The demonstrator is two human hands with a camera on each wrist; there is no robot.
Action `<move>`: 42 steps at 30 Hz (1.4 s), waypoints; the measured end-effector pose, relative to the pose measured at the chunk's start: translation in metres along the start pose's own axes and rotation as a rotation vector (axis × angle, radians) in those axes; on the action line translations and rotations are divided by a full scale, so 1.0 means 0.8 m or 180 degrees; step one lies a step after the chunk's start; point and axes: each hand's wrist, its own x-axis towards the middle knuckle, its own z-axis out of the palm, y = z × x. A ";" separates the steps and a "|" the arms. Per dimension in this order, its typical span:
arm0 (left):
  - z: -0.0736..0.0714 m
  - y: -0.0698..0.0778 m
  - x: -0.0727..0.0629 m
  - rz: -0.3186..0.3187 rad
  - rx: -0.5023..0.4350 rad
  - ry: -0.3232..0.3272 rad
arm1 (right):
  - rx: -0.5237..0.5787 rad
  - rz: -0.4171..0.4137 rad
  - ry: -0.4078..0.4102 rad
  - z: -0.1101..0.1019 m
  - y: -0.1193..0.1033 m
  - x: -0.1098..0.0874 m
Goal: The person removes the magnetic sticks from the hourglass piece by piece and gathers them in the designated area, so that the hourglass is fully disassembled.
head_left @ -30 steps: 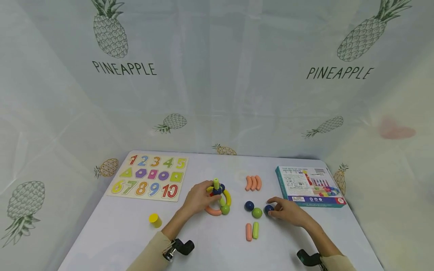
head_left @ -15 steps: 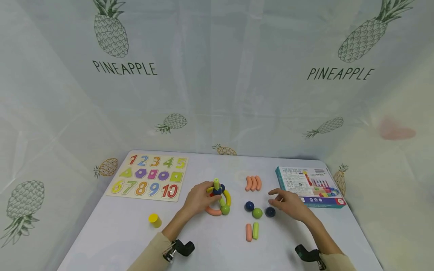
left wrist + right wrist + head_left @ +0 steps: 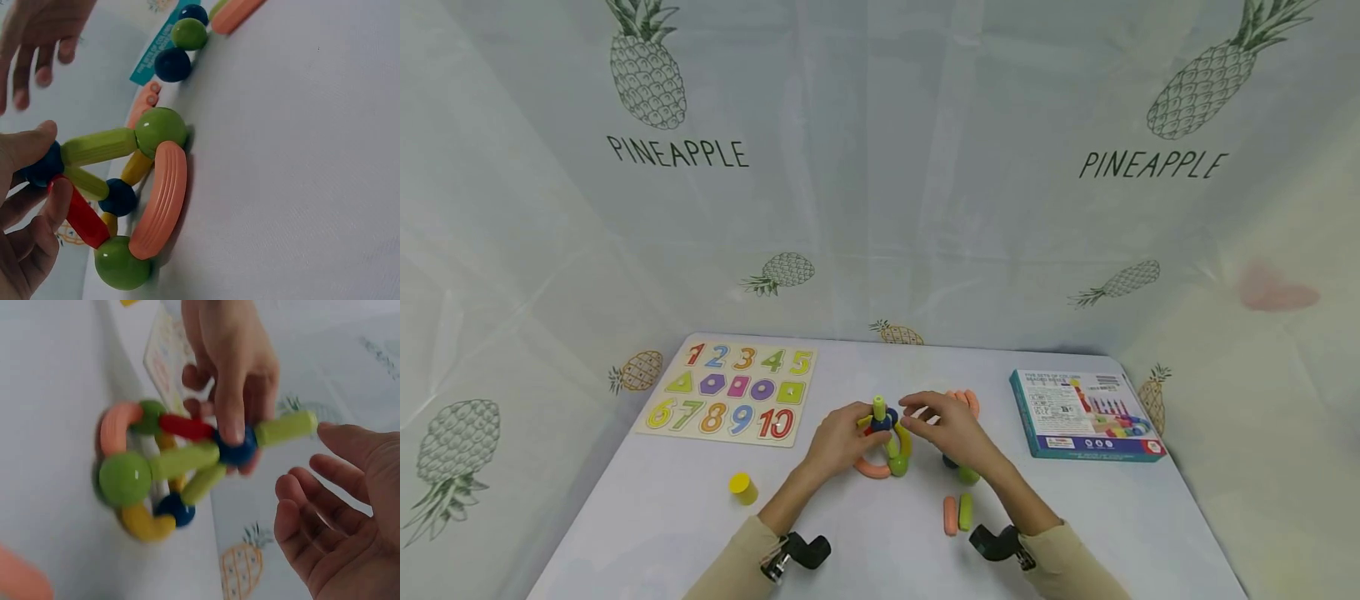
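My left hand (image 3: 841, 437) pinches the dark blue ball (image 3: 237, 445) at the top of a stick-and-ball structure. Green sticks (image 3: 100, 147) and a red stick (image 3: 87, 219) slope down from that ball to a base of balls and curved sticks, among them a salmon curved stick (image 3: 161, 200) and a green ball (image 3: 160, 131). One light green stick (image 3: 878, 407) points up from the top ball. My right hand (image 3: 951, 429) hovers just right of the structure with fingers loosely bent and nothing in them; its thumb is close to the upright stick's tip in the right wrist view.
Loose balls, including a green ball (image 3: 189, 34) and a blue ball (image 3: 172, 65), lie beneath my right forearm. A salmon stick (image 3: 951, 515) and green stick (image 3: 966, 512) lie nearer. Around are a yellow cylinder (image 3: 743, 488), a number board (image 3: 730, 390) and a toy box (image 3: 1086, 414).
My right hand has let go of the dark blue ball on the right, lifted, and moved left to the structure. My left hand has stayed on the top ball.
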 end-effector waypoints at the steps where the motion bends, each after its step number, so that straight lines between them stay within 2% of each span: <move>1: -0.001 0.000 0.000 0.0038 0.0010 0.0014 | 0.0047 -0.0049 0.0009 0.007 -0.004 0.005; 7: -0.004 0.002 0.001 0.0194 0.0021 0.0078 | 0.0123 -0.0169 0.0088 0.031 -0.018 0.027; 15: -0.002 0.001 0.002 0.0147 0.0057 0.0071 | -0.0013 -0.0085 0.0125 0.040 -0.015 0.034; 23: 0.000 0.001 0.002 0.0114 0.0023 0.0051 | -0.0187 -0.0119 0.0132 0.040 -0.014 0.036; 30: 0.000 0.001 0.001 0.0124 0.0000 0.0014 | 0.0141 0.0006 -0.0001 0.037 -0.010 0.038; 37: 0.001 0.002 0.002 0.0087 0.0034 0.0006 | 0.0286 0.0292 -0.0067 0.035 -0.007 0.037; 42: 0.002 0.004 0.002 0.0087 0.0053 -0.0016 | 0.0708 0.0414 -0.0204 0.018 -0.004 0.025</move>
